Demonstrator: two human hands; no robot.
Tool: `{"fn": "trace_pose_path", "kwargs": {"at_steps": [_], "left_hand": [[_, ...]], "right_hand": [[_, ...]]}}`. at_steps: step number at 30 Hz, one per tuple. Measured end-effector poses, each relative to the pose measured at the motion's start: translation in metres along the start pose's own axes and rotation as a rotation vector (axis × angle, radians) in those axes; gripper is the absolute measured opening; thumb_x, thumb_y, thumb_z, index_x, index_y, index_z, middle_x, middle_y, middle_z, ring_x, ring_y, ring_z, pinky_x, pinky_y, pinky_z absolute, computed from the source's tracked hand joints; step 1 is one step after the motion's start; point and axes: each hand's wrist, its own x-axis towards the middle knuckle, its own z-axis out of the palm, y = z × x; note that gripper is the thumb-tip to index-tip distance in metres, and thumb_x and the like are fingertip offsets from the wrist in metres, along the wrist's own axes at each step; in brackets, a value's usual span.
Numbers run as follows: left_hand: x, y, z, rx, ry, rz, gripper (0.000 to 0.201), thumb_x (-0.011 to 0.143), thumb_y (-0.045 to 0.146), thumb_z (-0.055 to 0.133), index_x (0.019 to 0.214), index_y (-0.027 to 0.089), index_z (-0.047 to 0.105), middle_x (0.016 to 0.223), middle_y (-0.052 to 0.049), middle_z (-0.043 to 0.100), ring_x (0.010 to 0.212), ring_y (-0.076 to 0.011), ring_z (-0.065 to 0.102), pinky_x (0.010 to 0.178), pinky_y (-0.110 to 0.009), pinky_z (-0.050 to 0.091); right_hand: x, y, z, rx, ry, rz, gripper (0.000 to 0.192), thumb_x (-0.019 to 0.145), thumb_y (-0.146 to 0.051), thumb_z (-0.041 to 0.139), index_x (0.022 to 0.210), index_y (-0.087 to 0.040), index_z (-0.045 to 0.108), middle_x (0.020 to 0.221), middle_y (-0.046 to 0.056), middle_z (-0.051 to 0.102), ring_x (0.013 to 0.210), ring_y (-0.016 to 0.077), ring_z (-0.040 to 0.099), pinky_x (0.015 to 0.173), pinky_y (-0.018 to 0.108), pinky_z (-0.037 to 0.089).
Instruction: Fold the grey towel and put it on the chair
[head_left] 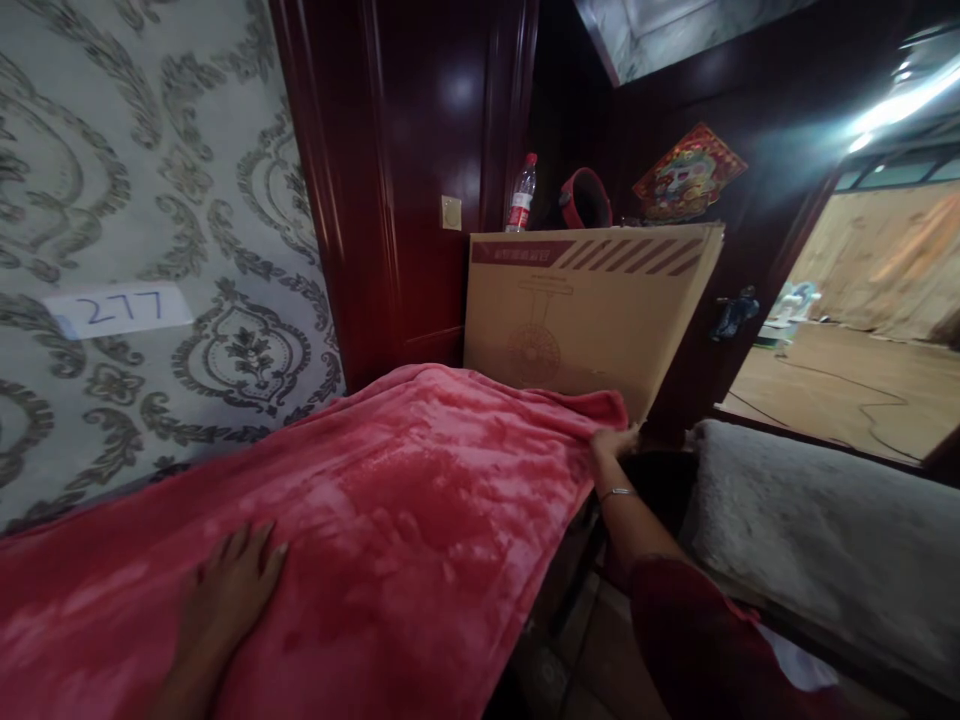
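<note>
A plush red blanket (442, 500) lies spread over a long raised surface, with soft wrinkles across its far part. My left hand (236, 580) rests flat on its near left area, fingers stretched out and apart. At the far right corner, my right hand (613, 442) is closed on the blanket's edge; its fingertips are partly hidden. A bracelet circles the right wrist. What lies beneath the blanket is mostly covered.
Behind the blanket's far end stands a large cardboard box (592, 300), with a plastic bottle (523, 195) and a red ring-shaped object (585, 200) on top. A grey fuzzy cover (825, 540) lies at the right. Beyond it is a doorway with a cable (874, 405) on the floor.
</note>
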Motion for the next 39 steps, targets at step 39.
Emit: {"fn": "trace_pose_path", "kwargs": {"at_steps": [39], "left_hand": [[-0.294,-0.026,0.007,0.01,0.458,0.554,0.071,0.09,0.034,0.044,0.159,0.025,0.031,0.156,-0.014,0.045,0.134,-0.036,0.052,0.111,-0.053,0.034]], "right_hand": [[-0.161,0.081,-0.026,-0.034,-0.48,-1.014,0.076,0.078,-0.004,0.046,0.152,-0.023,0.046,0.154,0.009,0.047,0.144,0.0281,0.035,0.113,0.049,0.039]]}}
